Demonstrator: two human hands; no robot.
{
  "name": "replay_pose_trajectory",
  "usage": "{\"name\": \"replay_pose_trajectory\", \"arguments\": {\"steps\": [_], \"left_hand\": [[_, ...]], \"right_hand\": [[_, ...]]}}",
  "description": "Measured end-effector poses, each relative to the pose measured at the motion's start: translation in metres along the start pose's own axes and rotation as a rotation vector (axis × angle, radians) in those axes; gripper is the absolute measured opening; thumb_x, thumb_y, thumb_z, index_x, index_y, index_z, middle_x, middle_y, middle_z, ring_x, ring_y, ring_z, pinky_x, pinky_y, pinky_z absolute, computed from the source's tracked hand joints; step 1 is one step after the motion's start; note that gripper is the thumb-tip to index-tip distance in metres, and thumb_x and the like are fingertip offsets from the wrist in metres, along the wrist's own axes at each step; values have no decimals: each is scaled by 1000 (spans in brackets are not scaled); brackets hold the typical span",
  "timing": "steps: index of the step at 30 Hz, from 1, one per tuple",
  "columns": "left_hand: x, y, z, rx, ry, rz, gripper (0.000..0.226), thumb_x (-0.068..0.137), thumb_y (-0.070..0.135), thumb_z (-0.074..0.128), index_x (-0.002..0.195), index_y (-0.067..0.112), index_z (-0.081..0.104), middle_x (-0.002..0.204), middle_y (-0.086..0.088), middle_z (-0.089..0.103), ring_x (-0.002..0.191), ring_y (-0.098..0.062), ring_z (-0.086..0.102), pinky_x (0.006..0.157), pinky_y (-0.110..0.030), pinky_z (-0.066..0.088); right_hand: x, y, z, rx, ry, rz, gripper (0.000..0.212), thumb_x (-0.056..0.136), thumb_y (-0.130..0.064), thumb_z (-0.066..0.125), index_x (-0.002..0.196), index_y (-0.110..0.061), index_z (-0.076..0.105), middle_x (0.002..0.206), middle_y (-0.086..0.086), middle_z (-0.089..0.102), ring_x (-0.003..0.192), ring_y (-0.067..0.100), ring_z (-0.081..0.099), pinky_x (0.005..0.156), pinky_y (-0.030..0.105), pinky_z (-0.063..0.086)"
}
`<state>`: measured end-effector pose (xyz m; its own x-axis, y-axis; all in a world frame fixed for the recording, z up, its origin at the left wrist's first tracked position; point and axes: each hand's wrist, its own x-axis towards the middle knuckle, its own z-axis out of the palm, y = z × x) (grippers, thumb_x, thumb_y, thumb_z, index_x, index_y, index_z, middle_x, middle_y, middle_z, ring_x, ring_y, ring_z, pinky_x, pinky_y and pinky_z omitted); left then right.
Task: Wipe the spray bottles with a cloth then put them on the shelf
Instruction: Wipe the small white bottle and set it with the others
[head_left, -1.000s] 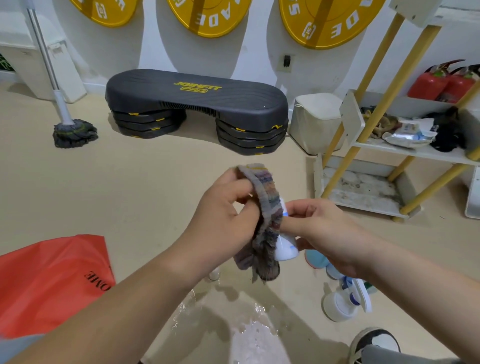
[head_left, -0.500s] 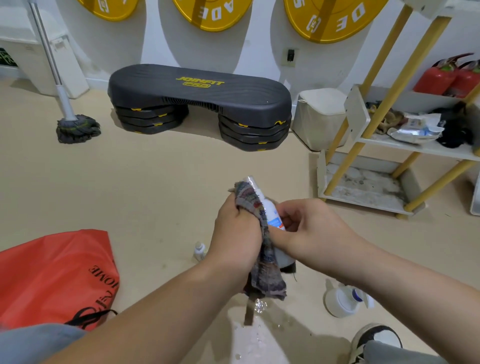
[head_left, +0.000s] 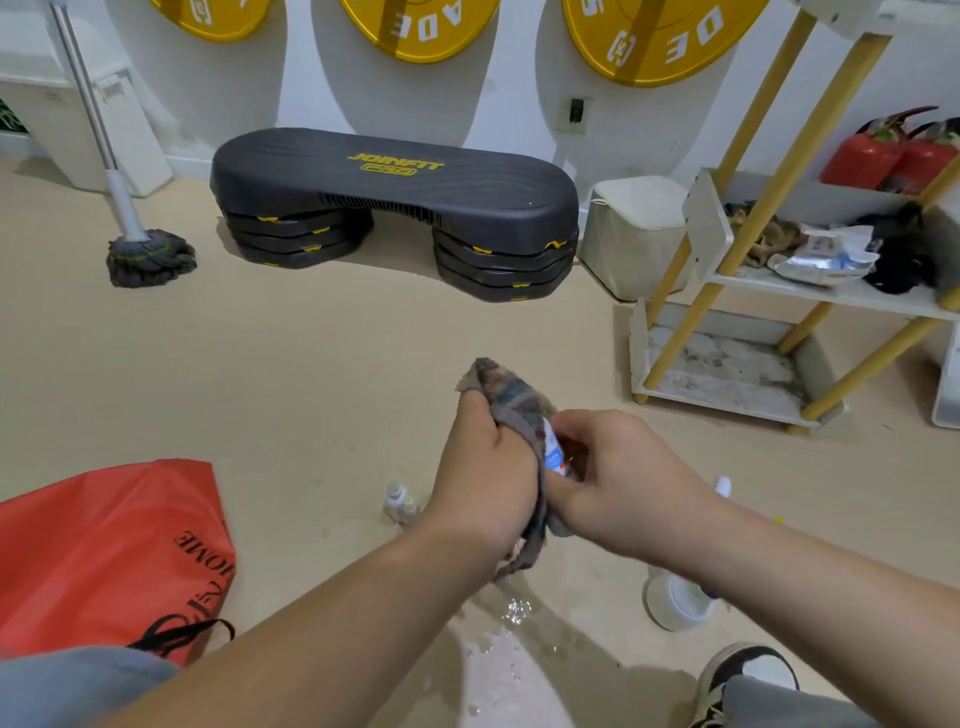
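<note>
Left hand (head_left: 483, 483) is gripping a striped grey woven cloth (head_left: 511, 400) wrapped over a small white labelled spray bottle (head_left: 553, 452), apparently upright. Right hand (head_left: 618, 473) is holding the bottle's lower part, above the beige floor (head_left: 311, 389).

Two hands, left (head_left: 483, 478) and right (head_left: 623, 478), grip one striped cloth (head_left: 511, 400) and one spray bottle (head_left: 551, 449). Two more bottles are on the floor: one small clear bottle (head_left: 399, 501) and one white bottle (head_left: 675, 603). Also in view: three yellow weight plates (head_left: 415, 26), one black step platform (head_left: 395, 182) on two stacks of three risers (head_left: 296, 234), one mop (head_left: 150, 254), one red bag (head_left: 104, 545), one shelf unit (head_left: 706, 223), two red fire extinguishers (head_left: 867, 158) and one sneaker (head_left: 748, 670).
</note>
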<state>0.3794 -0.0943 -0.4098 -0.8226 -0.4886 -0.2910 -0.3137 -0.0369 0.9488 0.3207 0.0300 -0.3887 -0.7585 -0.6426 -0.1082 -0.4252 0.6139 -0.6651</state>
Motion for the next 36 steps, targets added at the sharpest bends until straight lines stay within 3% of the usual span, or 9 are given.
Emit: {"name": "replay_pose_trajectory", "arguments": {"steps": [5, 7, 9, 12, 15, 17, 23, 31, 36], "left_hand": [[6, 23, -11, -667, -210, -354, 54, 106, 48, 41, 71, 10, 59, 70, -12, 60, 58, -26, 62, 67, -34, 52], [4, 23, -9, -633, -193, -376, 51, 105, 49, 45, 72, 12, 59, 70, -11, 62, 58, -26, 65, 70, -33, 55], [0, 9, 1, -400, -120, -275, 17, 103, 33, 49, 105, 20, 60, 81, -12, 68, 70, -31, 71, 73, -43, 61], [-10, -4, 11, -121, -53, -162, 34, 105, 26, 44, 135, 42, 43, 91, -7, 72, 74, -31, 70, 61, -42, 61], [0, 3, 3, -174, 76, -93, 24, 102, 31, 49, 114, 15, 62, 98, -13, 76, 91, -36, 76, 85, -53, 63], [11, 12, -7, -351, 176, -105, 27, 102, 27, 49, 107, 5, 62, 92, -24, 72, 79, -34, 73, 79, -56, 62], [12, 11, -5, -157, 126, -14, 22, 95, 5, 43, 103, 18, 58, 91, -11, 66, 74, -25, 62, 68, -38, 54], [21, 6, -7, -2, 203, 87, 19, 90, 21, 40, 87, 14, 57, 87, -9, 69, 83, -35, 68, 77, -48, 60], [27, 8, -10, -282, 151, -95, 32, 107, 26, 45, 95, 8, 69, 89, -17, 79, 81, -38, 78, 76, -54, 66]], "right_hand": [[-1, -14, 4, -79, 4, -58, 33, 90, -31, 62, 67, -13, 46, 51, -3, 39, 50, 16, 33, 46, 23, 25], [6, -8, 1, 32, -51, -26, 32, 90, -28, 63, 68, -6, 51, 54, -6, 39, 53, 14, 31, 49, 24, 27], [10, -3, -4, 115, -66, 28, 27, 89, -20, 61, 72, 1, 54, 59, 0, 40, 58, 15, 30, 52, 29, 29], [8, 1, -6, -34, 27, -39, 18, 84, -16, 60, 68, -9, 53, 54, -4, 46, 53, 15, 34, 50, 26, 30], [-1, -7, 1, -191, 77, -111, 17, 86, -30, 64, 78, -17, 57, 71, -1, 54, 68, 23, 49, 58, 33, 34], [-6, -15, 7, -219, 62, -119, 25, 87, -39, 64, 76, -20, 52, 73, -2, 52, 72, 25, 50, 60, 36, 35], [1, -6, 0, -157, 40, -24, 32, 83, -43, 69, 69, -20, 52, 59, -1, 53, 57, 19, 49, 52, 35, 39], [3, -4, -8, -185, 39, -17, 33, 83, -54, 72, 83, -22, 65, 71, -2, 65, 67, 19, 59, 60, 37, 49], [12, -7, -19, -94, 31, 11, 29, 84, -48, 77, 81, -20, 69, 63, -2, 65, 49, 9, 53, 47, 22, 37]]}}
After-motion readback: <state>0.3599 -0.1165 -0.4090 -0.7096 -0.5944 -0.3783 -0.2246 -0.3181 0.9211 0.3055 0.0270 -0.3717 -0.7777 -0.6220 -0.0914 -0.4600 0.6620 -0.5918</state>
